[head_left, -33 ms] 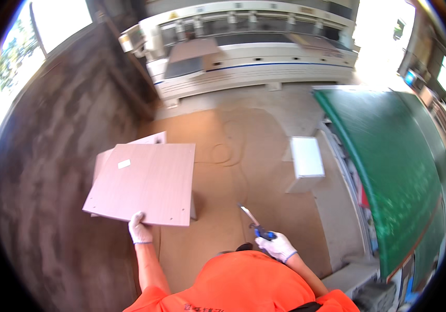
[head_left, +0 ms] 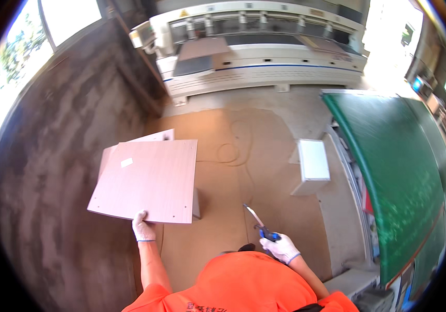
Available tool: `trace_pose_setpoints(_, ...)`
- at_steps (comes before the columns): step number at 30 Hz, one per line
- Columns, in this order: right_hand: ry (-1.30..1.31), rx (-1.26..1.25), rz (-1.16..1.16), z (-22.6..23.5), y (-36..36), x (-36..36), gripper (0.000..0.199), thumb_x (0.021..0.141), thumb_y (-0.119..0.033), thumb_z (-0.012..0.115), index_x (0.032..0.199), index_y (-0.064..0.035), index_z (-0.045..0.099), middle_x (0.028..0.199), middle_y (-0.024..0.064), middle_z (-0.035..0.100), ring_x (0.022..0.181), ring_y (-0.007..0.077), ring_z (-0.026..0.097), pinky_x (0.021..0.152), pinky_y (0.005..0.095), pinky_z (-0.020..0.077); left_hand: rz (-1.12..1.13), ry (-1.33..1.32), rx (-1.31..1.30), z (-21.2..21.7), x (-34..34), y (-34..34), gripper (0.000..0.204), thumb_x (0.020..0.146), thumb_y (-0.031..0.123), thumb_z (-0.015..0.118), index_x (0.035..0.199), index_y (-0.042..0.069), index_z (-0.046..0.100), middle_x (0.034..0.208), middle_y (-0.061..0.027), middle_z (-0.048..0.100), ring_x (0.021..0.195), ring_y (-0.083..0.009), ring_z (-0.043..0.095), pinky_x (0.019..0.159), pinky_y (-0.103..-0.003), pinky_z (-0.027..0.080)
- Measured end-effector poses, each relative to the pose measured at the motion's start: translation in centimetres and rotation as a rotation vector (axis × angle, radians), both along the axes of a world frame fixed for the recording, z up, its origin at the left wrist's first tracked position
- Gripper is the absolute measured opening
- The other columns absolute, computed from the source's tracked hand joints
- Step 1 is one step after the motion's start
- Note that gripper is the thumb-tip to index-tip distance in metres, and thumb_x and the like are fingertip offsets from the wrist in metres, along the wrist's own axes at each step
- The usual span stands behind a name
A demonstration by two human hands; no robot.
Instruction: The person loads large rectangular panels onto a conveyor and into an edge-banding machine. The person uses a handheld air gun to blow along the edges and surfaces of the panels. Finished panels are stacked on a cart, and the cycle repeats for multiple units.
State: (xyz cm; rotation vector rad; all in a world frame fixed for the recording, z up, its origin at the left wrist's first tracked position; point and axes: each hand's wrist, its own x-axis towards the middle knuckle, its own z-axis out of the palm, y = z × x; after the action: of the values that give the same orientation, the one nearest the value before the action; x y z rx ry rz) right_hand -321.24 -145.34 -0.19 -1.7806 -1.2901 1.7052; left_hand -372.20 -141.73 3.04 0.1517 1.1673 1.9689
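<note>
My left hand [head_left: 143, 226], in a white glove, grips the near edge of a pale pinkish wood-grain panel [head_left: 155, 177], thumb on top. The panel lies nearly flat, with a small white label and several small holes near its near edge. More board [head_left: 160, 135] shows past its far edge; what lies under the panel is mostly hidden. In front of my body, my gloved right hand [head_left: 281, 247] is closed around the handle of a blue and black air blow gun [head_left: 267, 233]. Its slim metal nozzle points forward and left, apart from the panel.
Brown sheeting [head_left: 223, 203] covers the floor, with a thin hose [head_left: 228, 153] looped on it. A white box-like piece [head_left: 314, 160] stands to the right, near a green-topped table [head_left: 389, 171]. A dark wall panel [head_left: 67, 171] rises at left. A long white machine [head_left: 264, 70] spans the far side.
The whole view has shifted slightly. The panel's near edge sits a little higher in the picture; both hands keep their grips.
</note>
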Motion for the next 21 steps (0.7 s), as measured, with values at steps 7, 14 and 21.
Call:
trace_pose_setpoints(7, 0.053, -0.084, -0.031, 1.0, 1.9, -1.9, 0.020, 0.094, -0.016, 0.076, 0.101, 0.0004, 0.069, 0.085, 0.0025, 0.068, 0.077, 0.0145, 0.065, 0.073, 0.0315, 0.0528, 0.141, -0.233, 0.091, -3.8, -7.3, -1.1, 0.009, 0.083, 0.003, 0.063, 0.091, 0.006, 0.067, 0.098, -0.0072, 0.071, 0.096, -0.0262, 0.071, 0.089, -0.041, 0.062)
trace_pose_setpoints(14, 0.073, 0.035, -0.171, 1.6, 1.1, 0.0, 0.022, 0.093, -0.021, 0.078, 0.103, -0.0021, 0.071, 0.086, 0.0019, 0.069, 0.076, 0.0113, 0.064, 0.071, 0.0291, 0.0521, 0.137, 0.286, -0.735, -11.4, -8.7, 4.2, 0.036, 0.092, 0.022, 0.073, 0.116, -0.004, 0.065, 0.111, -0.0134, 0.070, 0.098, -0.0230, 0.065, 0.085, -0.043, 0.055)
trace_pose_setpoints(21, -0.151, -0.084, 0.150, 3.1, -0.3, 3.5, 0.043, 0.088, -0.048, 0.076, 0.099, -0.0063, 0.075, 0.080, 0.0077, 0.071, 0.074, 0.0206, 0.066, 0.072, 0.0360, 0.0520, 0.268, 0.381, -0.790, -12.6, -8.2, 12.6, 0.072, 0.095, 0.047, 0.073, 0.125, -0.016, 0.057, 0.127, -0.0204, 0.068, 0.107, -0.0282, 0.067, 0.097, -0.047, 0.057)
